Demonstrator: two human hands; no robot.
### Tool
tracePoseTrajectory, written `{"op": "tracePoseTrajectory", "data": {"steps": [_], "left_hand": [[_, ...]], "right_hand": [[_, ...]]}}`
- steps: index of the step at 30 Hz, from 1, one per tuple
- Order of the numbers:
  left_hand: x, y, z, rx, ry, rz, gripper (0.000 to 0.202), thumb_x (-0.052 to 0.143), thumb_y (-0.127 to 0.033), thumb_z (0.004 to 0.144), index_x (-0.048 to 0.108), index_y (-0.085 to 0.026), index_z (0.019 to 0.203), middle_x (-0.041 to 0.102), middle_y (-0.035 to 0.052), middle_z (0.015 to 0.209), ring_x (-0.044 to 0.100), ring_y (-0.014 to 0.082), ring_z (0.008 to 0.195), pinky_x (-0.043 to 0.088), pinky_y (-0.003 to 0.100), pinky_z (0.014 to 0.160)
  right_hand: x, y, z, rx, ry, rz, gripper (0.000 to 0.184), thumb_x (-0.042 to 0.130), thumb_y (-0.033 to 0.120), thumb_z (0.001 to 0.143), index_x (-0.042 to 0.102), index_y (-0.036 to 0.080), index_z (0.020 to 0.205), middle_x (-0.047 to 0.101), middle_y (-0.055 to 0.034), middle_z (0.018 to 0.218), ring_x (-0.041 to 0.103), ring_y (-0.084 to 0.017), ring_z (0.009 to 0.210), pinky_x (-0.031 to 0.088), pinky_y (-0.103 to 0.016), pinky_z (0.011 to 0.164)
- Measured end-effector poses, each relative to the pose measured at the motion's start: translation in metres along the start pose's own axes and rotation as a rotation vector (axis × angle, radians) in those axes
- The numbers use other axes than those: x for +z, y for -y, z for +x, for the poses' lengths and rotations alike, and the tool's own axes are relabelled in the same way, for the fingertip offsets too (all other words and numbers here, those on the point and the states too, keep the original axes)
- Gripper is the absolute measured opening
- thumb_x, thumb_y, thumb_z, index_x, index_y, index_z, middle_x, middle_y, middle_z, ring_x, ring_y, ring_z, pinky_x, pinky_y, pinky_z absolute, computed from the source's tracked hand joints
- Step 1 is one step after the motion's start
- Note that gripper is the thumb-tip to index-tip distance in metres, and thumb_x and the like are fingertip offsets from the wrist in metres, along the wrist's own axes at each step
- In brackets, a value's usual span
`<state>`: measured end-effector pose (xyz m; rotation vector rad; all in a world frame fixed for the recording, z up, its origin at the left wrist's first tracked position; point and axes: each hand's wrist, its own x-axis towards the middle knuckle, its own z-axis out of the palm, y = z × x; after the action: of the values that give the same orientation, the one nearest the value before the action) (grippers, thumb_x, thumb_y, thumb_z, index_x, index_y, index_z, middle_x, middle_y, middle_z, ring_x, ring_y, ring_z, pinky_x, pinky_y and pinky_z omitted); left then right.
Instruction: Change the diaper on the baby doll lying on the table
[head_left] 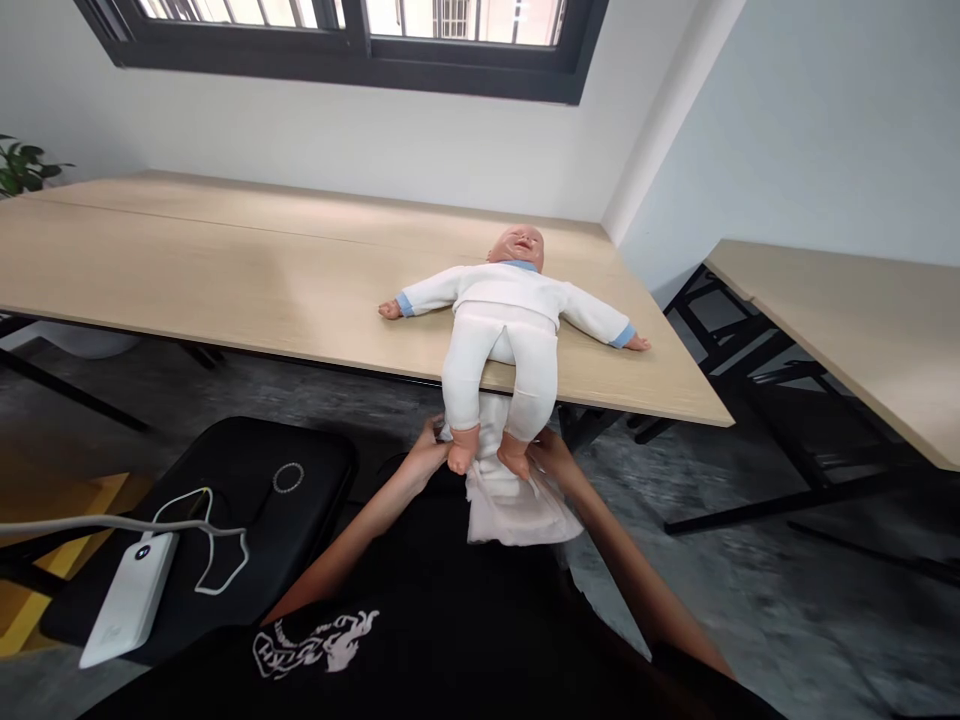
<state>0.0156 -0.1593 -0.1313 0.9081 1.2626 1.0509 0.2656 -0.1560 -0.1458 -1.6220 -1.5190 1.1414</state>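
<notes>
A baby doll (504,320) in a white suit with blue cuffs lies on its back on the wooden table (225,280), arms spread, legs hanging over the near edge. Below its feet hangs a white cloth (517,510). My left hand (426,452) is closed on the cloth's left side beside the doll's foot. My right hand (553,455) grips the cloth's right side next to the other foot. The fingers of both hands are partly hidden behind the doll's legs and the cloth.
A black stool (225,520) at lower left carries a white power bank (129,598) with a looped white cable. A second wooden table (847,320) stands at right. A plant (22,165) shows at far left. Grey floor lies beneath.
</notes>
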Motion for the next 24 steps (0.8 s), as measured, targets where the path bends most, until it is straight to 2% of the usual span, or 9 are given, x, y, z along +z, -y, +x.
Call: {"op": "tracePoseTrajectory", "data": {"steps": [4,8,11,13,17,19,21,24], "left_hand": [[-0.001,0.001,0.000,0.031,-0.026,-0.083,0.039,0.076,-0.022,0.064,0.057,-0.020,0.098,0.066,0.0020,0.089,0.066,0.0193,0.087,0.052,0.028,0.078],[-0.006,-0.002,0.004,0.090,-0.022,-0.076,0.031,0.074,-0.026,0.065,0.060,-0.018,0.092,0.068,0.0028,0.086,0.066,0.0182,0.082,0.050,0.026,0.073],[-0.008,-0.004,0.008,0.110,-0.017,-0.028,0.028,0.072,-0.027,0.065,0.060,-0.018,0.089,0.069,0.0035,0.089,0.065,0.0184,0.084,0.048,0.026,0.071],[-0.011,-0.004,0.009,0.100,0.009,0.005,0.032,0.071,-0.023,0.062,0.059,-0.018,0.091,0.068,0.0024,0.088,0.064,0.0179,0.083,0.047,0.025,0.070],[-0.018,-0.007,0.012,0.045,0.224,0.108,0.051,0.073,-0.016,0.055,0.061,-0.015,0.104,0.069,0.0033,0.094,0.062,0.0180,0.081,0.045,0.024,0.067],[-0.022,-0.009,0.013,0.059,0.278,0.149,0.055,0.075,-0.015,0.054,0.061,-0.015,0.107,0.070,0.0042,0.099,0.063,0.0185,0.084,0.045,0.024,0.068],[-0.026,-0.009,0.015,0.100,0.260,0.178,0.050,0.074,-0.015,0.055,0.061,-0.015,0.104,0.070,0.0032,0.096,0.062,0.0174,0.083,0.045,0.024,0.070],[-0.034,-0.008,0.019,0.097,0.251,0.236,0.033,0.070,-0.025,0.063,0.061,-0.015,0.093,0.065,0.0008,0.079,0.057,0.0141,0.071,0.041,0.023,0.063]], "right_hand": [[0.008,-0.003,0.001,0.006,-0.061,0.173,0.035,0.057,0.043,0.071,0.055,0.017,0.094,0.068,-0.0121,0.092,0.062,-0.021,0.075,0.047,-0.029,0.062],[-0.001,-0.003,0.001,-0.005,-0.036,0.059,0.032,0.052,0.046,0.073,0.054,0.018,0.087,0.064,-0.0077,0.078,0.054,-0.016,0.061,0.040,-0.028,0.056],[-0.008,-0.003,0.002,-0.030,-0.052,-0.044,0.030,0.057,0.043,0.071,0.055,0.018,0.088,0.064,-0.0072,0.079,0.058,-0.017,0.067,0.043,-0.028,0.061],[-0.007,-0.004,0.006,-0.063,-0.077,-0.018,0.035,0.060,0.042,0.067,0.056,0.018,0.092,0.066,-0.0081,0.085,0.059,-0.018,0.072,0.046,-0.029,0.064],[0.006,-0.007,0.017,-0.108,-0.142,0.166,0.045,0.063,0.047,0.061,0.052,0.018,0.093,0.065,-0.0078,0.085,0.056,-0.017,0.069,0.045,-0.029,0.062],[0.013,-0.009,0.022,-0.128,-0.195,0.205,0.046,0.064,0.049,0.061,0.050,0.019,0.092,0.065,-0.0079,0.087,0.056,-0.017,0.071,0.046,-0.029,0.063],[0.016,-0.010,0.025,-0.134,-0.230,0.215,0.044,0.065,0.048,0.063,0.049,0.020,0.093,0.065,-0.0077,0.086,0.057,-0.018,0.073,0.047,-0.030,0.064],[0.014,-0.012,0.025,-0.128,-0.216,0.189,0.040,0.065,0.046,0.068,0.050,0.020,0.095,0.063,-0.0056,0.079,0.057,-0.018,0.072,0.048,-0.029,0.063]]}}
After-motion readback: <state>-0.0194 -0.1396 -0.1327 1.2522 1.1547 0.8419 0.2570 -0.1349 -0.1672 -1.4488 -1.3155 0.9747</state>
